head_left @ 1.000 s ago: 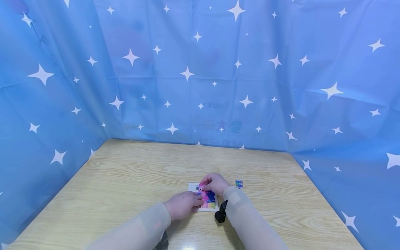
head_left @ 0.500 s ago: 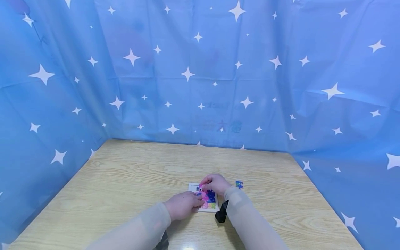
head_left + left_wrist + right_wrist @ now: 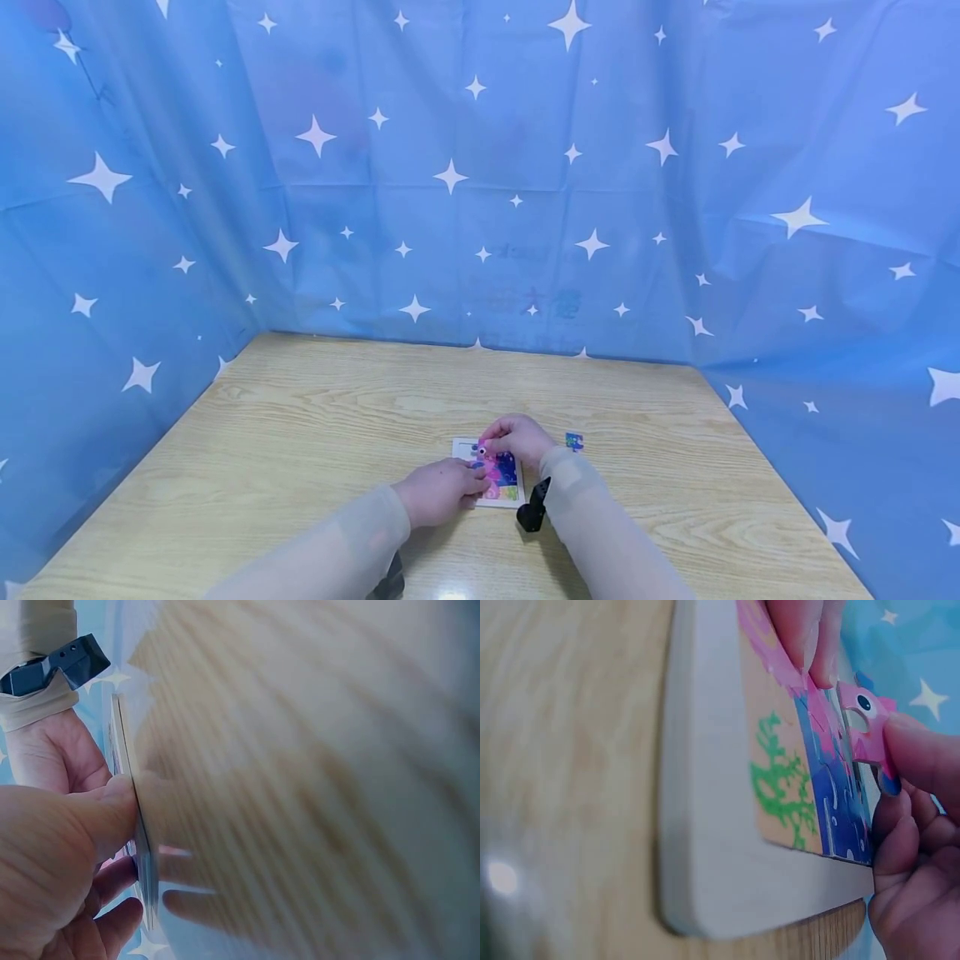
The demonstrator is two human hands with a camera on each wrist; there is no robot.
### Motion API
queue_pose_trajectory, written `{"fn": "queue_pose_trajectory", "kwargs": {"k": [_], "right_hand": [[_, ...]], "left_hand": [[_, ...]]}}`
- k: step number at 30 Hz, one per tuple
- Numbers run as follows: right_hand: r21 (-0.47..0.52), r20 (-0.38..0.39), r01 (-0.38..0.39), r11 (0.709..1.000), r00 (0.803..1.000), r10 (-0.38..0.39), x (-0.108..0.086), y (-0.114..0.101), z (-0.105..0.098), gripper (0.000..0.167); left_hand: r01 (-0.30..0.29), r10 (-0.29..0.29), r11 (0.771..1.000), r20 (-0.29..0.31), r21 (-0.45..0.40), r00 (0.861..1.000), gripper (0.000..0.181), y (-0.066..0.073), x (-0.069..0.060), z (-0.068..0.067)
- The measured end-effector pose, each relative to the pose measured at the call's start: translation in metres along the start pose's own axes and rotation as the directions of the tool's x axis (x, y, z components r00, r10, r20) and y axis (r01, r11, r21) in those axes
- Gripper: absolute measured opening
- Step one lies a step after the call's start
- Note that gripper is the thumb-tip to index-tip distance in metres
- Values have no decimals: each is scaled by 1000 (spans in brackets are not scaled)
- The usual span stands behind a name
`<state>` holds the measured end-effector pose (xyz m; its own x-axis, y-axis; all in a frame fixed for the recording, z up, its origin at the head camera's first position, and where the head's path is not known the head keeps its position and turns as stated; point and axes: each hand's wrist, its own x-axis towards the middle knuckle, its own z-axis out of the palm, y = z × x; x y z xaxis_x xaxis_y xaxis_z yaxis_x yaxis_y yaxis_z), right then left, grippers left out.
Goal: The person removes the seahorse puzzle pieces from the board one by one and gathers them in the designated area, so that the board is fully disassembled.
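My left hand [image 3: 438,492] lies with extended fingers over the pink part of a small framed puzzle [image 3: 508,502]. In the left wrist view, that hand's thumb and fingers [image 3: 120,922] touch the board near its edge [image 3: 146,885]. Between its thumb and fingers, my right hand [image 3: 519,439] pinches a pink piece with a black-and-white eye [image 3: 482,450]. The right wrist view shows the pinched piece [image 3: 870,739] tilted above the puzzle surface, close to the left fingertips. Blue, pink and yellow pieces with green plants [image 3: 780,780] lie in the white frame [image 3: 720,862].
A loose blue patterned piece [image 3: 573,441] lies on the wooden table [image 3: 337,417], right of the puzzle beyond my right wrist. Black devices are strapped at both wrists, the right one [image 3: 532,508] beside the frame. A blue star-patterned curtain [image 3: 450,250] surrounds the table.
The pinched piece and my right hand have shifted very slightly toward the table's far side. My left hand has stayed in place on the puzzle.
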<state>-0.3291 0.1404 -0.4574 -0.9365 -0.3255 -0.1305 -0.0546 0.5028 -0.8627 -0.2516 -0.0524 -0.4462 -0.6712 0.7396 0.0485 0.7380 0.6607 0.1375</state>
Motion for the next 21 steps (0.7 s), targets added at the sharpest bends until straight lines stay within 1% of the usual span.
{"fn": "queue_pose_trajectory", "kwargs": {"k": [5,12,16,21], "right_hand": [[61,4,-22,998,1000,22,1,-1,-2,10],[75,7,-26,997,1000,26,5,1,-14,12],[93,-16,-42,995,999,44,3,7,-28,12],[47,-64,-65,997,996,67,-4,19,-55,12]], "left_hand": [[-2,2,1000,-1,-5,1000,36,-1,0,0],[25,-24,999,30,-34,999,39,-1,2,0],[43,-42,998,42,-44,998,40,0,1,0],[55,-52,996,41,-63,998,40,1,0,0]]}}
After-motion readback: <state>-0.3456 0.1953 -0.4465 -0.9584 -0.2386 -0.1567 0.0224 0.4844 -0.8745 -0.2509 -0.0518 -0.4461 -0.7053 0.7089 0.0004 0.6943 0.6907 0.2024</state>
